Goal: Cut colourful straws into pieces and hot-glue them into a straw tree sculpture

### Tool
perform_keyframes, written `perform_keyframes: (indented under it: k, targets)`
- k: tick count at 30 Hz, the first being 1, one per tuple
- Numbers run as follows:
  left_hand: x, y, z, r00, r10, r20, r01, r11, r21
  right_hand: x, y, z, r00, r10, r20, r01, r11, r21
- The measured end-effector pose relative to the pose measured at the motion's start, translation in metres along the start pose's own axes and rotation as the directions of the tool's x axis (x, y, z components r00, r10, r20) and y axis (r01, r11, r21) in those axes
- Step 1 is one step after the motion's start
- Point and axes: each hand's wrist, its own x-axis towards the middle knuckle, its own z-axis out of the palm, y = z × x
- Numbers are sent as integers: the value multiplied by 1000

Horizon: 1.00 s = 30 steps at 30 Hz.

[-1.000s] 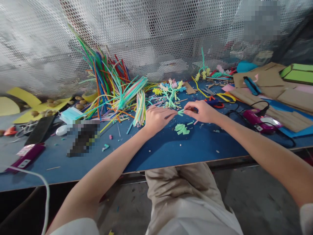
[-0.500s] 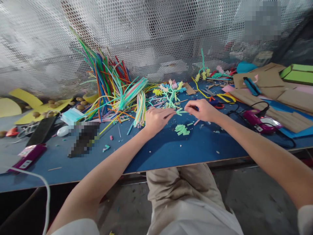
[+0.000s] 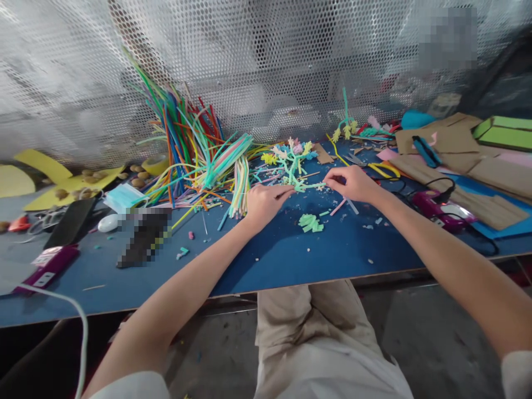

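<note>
Green fuzzy stem [image 3: 315, 185] in fingers: that is what both hands share over the blue counter [image 3: 286, 266]. The left hand [image 3: 266, 205], palm down, has its fingertips closed on the stem's branching end. The right hand [image 3: 351, 184] pinches the straight end between thumb and fingers, so the stem runs nearly level from one to the other.

Just below, on the counter, lies a small heap of short green pieces [image 3: 311, 223], with a pink stick [image 3: 338, 207] near the right hand. Behind the stem stands a little branching tree [image 3: 292, 160] with yellow, pink and blue tips; whether the stem touches it, I cannot tell. Close by the left hand is a pale bundle of stems [image 3: 240, 188], and beyond that a taller, many-coloured bunch [image 3: 178, 138] leans against the perforated metal sheet [image 3: 282, 72].

Past the right hand are yellow-handled pliers [image 3: 384, 169], a purple box [image 3: 446, 209] with a black plug in it, and flat brown cardboard [image 3: 436, 138]. Over on the left sit a light blue mask [image 3: 123, 198] and a white mouse [image 3: 108, 223].
</note>
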Motion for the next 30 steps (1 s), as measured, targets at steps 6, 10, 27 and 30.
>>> perform_keyframes:
  k: [6,10,27,30]
  targets:
    - [3,2,-6,1000,22,5,-22,1000,-16,-2,-9,-8,929,-95,359,92,995,24]
    - [4,4,-6,1000,-4,-14,4,1000,-2,-3,-9,-2,857,-130,498,148,989,3]
    - [1,13,-5,990,-117,78,115,993,34,-6,-26,3,987,-151,-57,154,986,61]
    - [2,18,-7,986,-97,135,92,995,41,-7,-24,12,978,-176,-110,182,982,47]
